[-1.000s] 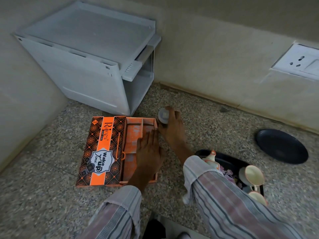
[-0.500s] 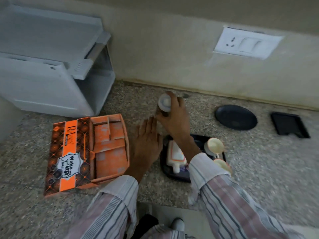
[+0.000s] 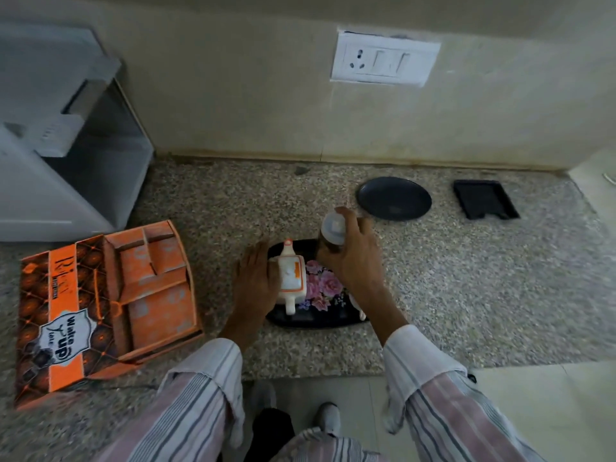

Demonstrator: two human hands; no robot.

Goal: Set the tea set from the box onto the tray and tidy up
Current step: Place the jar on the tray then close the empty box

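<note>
The orange tea-set box lies open on the counter at the left, its cardboard compartments bare. A black flowered tray sits in the middle, with a white and orange teapot on its left part. My left hand rests flat with fingers apart at the tray's left edge, touching the teapot. My right hand is shut on a small jar with a pale lid, held above the tray's far right corner. My right forearm hides the tray's right side.
A dark round plate and a small black square tray lie near the back wall at the right. A white appliance stands at the back left. The counter's front edge runs below the tray, with floor and my shoes beneath.
My right hand carried the jar rightward from beside the box to above the tray. My left hand left the box and came to the teapot. The camera view swung right.
</note>
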